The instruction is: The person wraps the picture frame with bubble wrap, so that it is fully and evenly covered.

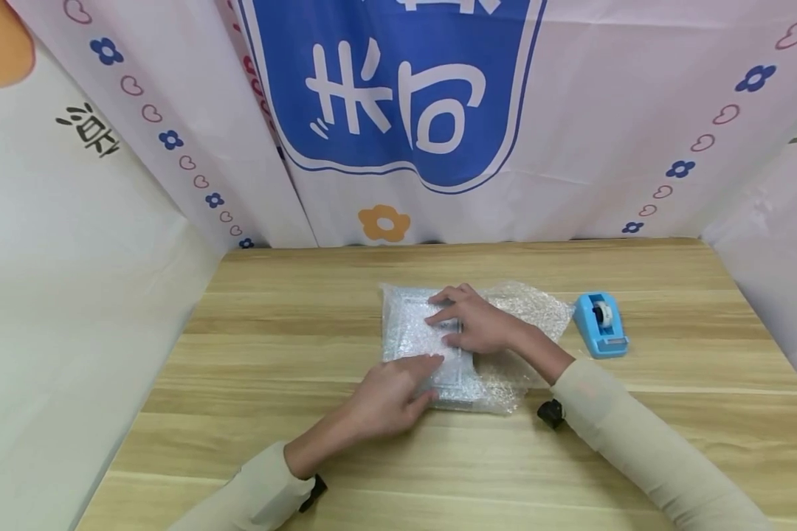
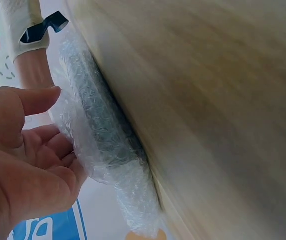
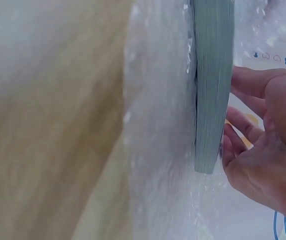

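Note:
A flat rectangular frame-like object [image 3: 214,90] with a grey-green edge lies on the table, partly folded in clear bubble wrap [image 1: 528,302]. The wrap covers its top on the left, while the loose part spreads out flat to the right. My left hand [image 1: 388,398] rests on the wrapped near-left part, index finger stretched across the top and thumb toward the near edge. My right hand [image 1: 481,321] lies over the right part with its fingers spread on the top. In the left wrist view, several fingers of the left hand [image 2: 33,155] bend against the wrap.
A blue tape dispenser [image 1: 601,324] with a roll of tape stands right of the loose wrap. The wood-grain table [image 1: 272,317] meets a printed cloth [image 1: 571,147] at the back, with white sheets at both sides. Black straps [image 1: 551,413] sit at the sleeve cuffs.

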Demonstrator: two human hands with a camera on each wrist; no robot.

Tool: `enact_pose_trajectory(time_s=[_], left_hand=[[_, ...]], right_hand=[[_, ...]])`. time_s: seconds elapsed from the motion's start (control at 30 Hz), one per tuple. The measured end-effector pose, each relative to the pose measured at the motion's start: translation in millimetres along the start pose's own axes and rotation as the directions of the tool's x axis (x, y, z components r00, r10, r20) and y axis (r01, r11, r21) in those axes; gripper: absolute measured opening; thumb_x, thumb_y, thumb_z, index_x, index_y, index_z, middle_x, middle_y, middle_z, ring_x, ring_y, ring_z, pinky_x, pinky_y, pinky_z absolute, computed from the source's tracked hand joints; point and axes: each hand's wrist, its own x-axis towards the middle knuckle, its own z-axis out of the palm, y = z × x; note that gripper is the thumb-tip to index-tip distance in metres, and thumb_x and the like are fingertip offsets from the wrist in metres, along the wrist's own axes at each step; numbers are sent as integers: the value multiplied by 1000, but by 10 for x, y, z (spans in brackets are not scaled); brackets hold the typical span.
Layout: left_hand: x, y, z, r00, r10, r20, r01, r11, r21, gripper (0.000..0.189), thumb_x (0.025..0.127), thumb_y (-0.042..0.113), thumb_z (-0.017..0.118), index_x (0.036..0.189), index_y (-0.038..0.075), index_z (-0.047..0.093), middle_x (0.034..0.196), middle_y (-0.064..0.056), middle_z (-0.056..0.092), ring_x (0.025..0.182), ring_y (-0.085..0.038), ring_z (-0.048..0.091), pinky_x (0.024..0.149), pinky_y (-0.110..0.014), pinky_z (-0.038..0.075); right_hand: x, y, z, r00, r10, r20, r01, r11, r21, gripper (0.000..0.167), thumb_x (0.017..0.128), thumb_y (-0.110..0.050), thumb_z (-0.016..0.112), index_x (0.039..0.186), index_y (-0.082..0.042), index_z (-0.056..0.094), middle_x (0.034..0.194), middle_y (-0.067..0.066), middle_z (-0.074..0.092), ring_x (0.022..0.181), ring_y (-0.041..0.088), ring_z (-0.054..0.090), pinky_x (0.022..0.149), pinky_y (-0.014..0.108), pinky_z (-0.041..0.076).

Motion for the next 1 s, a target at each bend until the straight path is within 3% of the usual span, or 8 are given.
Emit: enact_pose_trajectory(time_s=[0.23,0.47,0.57,0.67,0.77,0.87,0.9,1.0], left_hand=[[-11,43,17,997,17,76,-18,1000,8,60,106,20,67,158,-3,48,160,-20,55,152,-39,51,126,-52,41],[-13,93,16,980,25,198,-56,987,150,67,110,26,59,163,-6,35,170,-24,37,161,-39,36,131,-50,33],[-21,56,-26,972,33,234,-52,996,76,65,113,26,53,165,-6,32,173,-25,32,164,-39,29,132,-50,29],[-21,-34,-113,976,24,215,0,994,-108,55,115,23,48,162,-4,40,170,-23,38,161,-36,38,132,-50,32],[-4,-156,-195,989,-19,149,59,961,-271,44,114,19,51,154,0,55,119,-22,76,105,-24,75,107,-39,59],[19,-251,-255,995,-64,71,83,948,-307,39,109,18,63,146,4,66,96,-14,77,76,-13,65,83,-31,62],[27,-277,-269,996,-68,50,80,953,-291,41,107,18,68,145,4,66,97,-14,77,77,-15,68,83,-32,62],[33,-335,-322,997,-70,19,73,978,-196,58,97,24,82,148,3,63,153,-17,63,136,-28,66,113,-45,56]], right_hand=[[-33,40,-90,998,-25,61,23,999,43,46,97,-20,77,142,-11,71,169,15,44,154,41,36,127,66,32],[-38,61,-90,996,-35,84,34,999,5,63,88,-27,88,146,-12,67,171,15,41,155,41,33,128,65,31],[-34,53,-74,996,-20,88,20,1000,6,64,88,-25,88,146,-12,67,172,14,39,156,41,32,129,65,30],[-32,37,-57,995,-6,98,4,1000,21,64,87,-23,89,146,-12,67,173,14,38,157,40,30,130,65,28],[-26,23,-43,994,1,107,-4,1000,26,63,88,-22,88,146,-12,67,174,13,37,158,40,30,130,65,27],[-22,11,-43,994,2,110,-4,1000,17,62,89,-21,87,147,-13,67,174,12,36,158,40,30,130,65,27],[-22,8,-46,994,2,111,-3,1000,13,62,89,-20,87,147,-13,67,174,12,36,158,40,30,130,65,27],[-25,1,-64,994,-8,109,8,1000,-2,60,89,-17,86,146,-12,67,174,13,36,158,42,30,130,65,28]])
